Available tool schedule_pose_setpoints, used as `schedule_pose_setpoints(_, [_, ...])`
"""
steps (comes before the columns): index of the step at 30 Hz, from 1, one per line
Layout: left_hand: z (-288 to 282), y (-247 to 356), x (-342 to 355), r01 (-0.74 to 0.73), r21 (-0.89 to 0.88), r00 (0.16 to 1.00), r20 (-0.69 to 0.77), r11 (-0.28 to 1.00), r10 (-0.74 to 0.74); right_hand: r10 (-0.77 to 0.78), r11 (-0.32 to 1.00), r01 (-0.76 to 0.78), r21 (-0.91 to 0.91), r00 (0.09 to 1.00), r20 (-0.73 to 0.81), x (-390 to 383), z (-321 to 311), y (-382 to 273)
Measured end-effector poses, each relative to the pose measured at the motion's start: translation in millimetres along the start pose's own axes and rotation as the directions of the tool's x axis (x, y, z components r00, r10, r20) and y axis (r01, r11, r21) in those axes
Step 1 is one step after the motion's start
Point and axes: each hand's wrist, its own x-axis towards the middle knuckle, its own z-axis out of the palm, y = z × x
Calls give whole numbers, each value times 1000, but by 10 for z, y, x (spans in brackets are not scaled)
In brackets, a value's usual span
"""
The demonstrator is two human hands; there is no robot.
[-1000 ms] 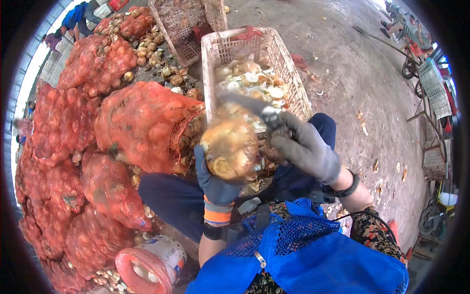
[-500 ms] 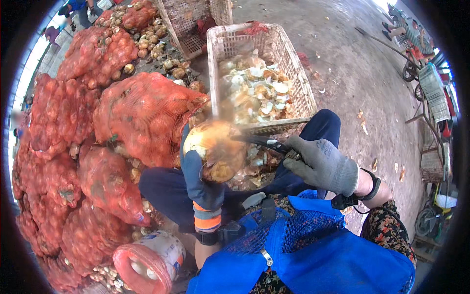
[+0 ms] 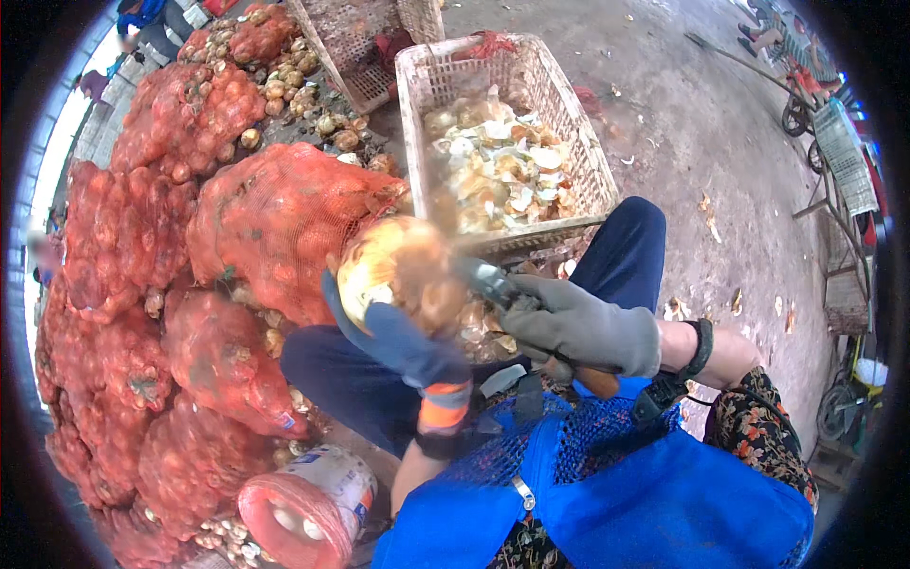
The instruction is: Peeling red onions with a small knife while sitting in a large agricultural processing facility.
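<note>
In front of my lap, my left hand (image 3: 403, 341), in a dark blue glove, grips a large onion (image 3: 365, 275) with a pale golden, partly bare side. Its brown outer skin is smeared by motion on the right side. My right hand (image 3: 588, 327), in a grey glove, is closed round a dark-bladed cutting tool (image 3: 488, 283). The tool's tip is blurred against the onion's right side, so I cannot tell whether it touches. A brown piece (image 3: 597, 382) shows under the right hand. Just beyond the onion stands a white plastic crate (image 3: 592, 175) holding onion skins (image 3: 512, 166).
Red mesh sacks of onions (image 3: 284, 223) are piled on the left. A bucket (image 3: 351, 484) with a pink-red mesh rim lies tilted near my left knee. Another crate (image 3: 332, 57) tips at the back. Loose onions (image 3: 294, 85) lie behind. A cart (image 3: 844, 156) stands far right; people are at the upper corners.
My right hand has moved left and slightly down with the tool, turning over. The left hand has tilted, and the onion has turned. The whole view has shifted slightly.
</note>
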Motion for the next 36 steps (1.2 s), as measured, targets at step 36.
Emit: schedule_pose_setpoints(36, [-246,-1027,236,127,-97,992,4,987,-127,22,675,-188,714,972,235,223,82,159])
